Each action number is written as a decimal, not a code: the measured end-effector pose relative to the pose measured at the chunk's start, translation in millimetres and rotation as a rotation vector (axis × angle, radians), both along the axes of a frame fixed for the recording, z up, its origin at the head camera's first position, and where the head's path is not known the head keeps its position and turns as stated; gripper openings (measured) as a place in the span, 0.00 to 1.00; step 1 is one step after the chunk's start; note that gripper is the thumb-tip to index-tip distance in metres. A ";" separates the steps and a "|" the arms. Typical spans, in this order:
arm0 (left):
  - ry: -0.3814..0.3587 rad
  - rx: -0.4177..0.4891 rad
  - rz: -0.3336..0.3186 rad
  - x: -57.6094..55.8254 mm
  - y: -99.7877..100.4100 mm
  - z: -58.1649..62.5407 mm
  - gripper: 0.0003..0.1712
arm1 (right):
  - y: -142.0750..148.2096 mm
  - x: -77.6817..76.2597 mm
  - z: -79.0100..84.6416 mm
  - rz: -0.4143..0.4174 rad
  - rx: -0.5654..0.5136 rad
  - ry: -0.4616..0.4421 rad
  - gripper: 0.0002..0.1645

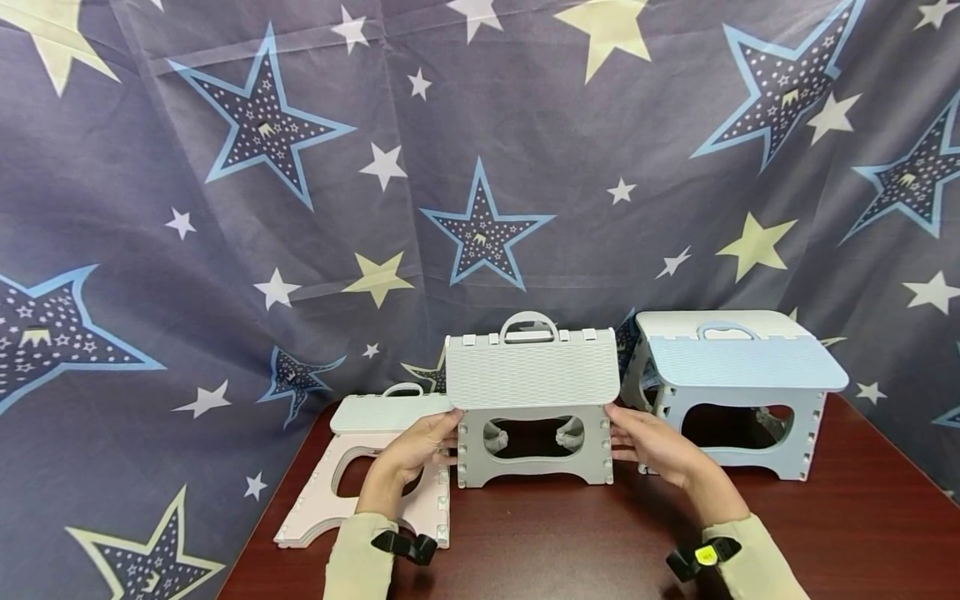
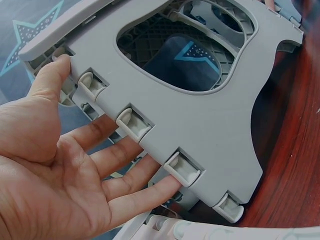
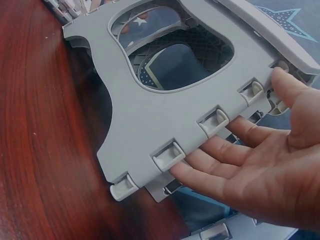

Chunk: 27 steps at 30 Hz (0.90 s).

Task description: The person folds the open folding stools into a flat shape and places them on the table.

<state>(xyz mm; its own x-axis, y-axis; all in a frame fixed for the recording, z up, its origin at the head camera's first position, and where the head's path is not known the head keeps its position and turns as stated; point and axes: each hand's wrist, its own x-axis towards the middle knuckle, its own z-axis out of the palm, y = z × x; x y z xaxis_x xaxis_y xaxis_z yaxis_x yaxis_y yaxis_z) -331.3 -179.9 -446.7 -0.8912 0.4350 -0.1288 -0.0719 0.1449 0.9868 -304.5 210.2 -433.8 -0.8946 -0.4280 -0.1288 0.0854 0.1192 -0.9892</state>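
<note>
A light grey folding stool (image 1: pixel 532 371) stands at the table's middle, its front seat half sloping toward me and its carry handle raised at the top. My left hand (image 1: pixel 416 446) grips the stool's left side; in the left wrist view its thumb is at the upper hinge and the fingers reach around the edge of the leg panel (image 2: pixel 215 125). On the opposite side my right hand (image 1: pixel 652 442) holds the matching edge, thumb (image 3: pixel 287 85) high under the seat and fingers along the hinge clips. The leg panel has a large oval cutout.
A pink and white folding stool (image 1: pixel 315 504) lies folded flat at the left, partly behind my left hand. At the right stands an unfolded blue and white folding stool (image 1: pixel 750 367). Dark red tabletop (image 1: pixel 540 542) spreads in front; a star-patterned curtain (image 1: pixel 337 208) hangs behind.
</note>
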 end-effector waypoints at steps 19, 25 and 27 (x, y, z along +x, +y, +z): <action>-0.003 -0.008 0.049 -0.5 3.2 -1.6 0.37 | -6.2 0.4 -1.6 -0.027 -0.006 0.025 0.44; -0.005 -0.014 0.050 -0.5 4.0 -1.3 0.39 | -9.0 0.0 -2.2 -0.069 0.012 0.018 0.45; -0.009 -0.012 0.052 -0.3 4.2 -1.0 0.38 | -9.9 0.3 -1.9 -0.081 0.016 0.014 0.45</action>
<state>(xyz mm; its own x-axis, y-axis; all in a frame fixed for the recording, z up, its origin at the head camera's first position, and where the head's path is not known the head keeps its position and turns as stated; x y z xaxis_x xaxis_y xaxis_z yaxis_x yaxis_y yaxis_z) -331.6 -175.7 -447.7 -0.9112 0.3867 -0.1418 -0.0883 0.1529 0.9843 -304.2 200.4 -435.7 -0.9280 -0.3519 -0.1224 0.0818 0.1281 -0.9884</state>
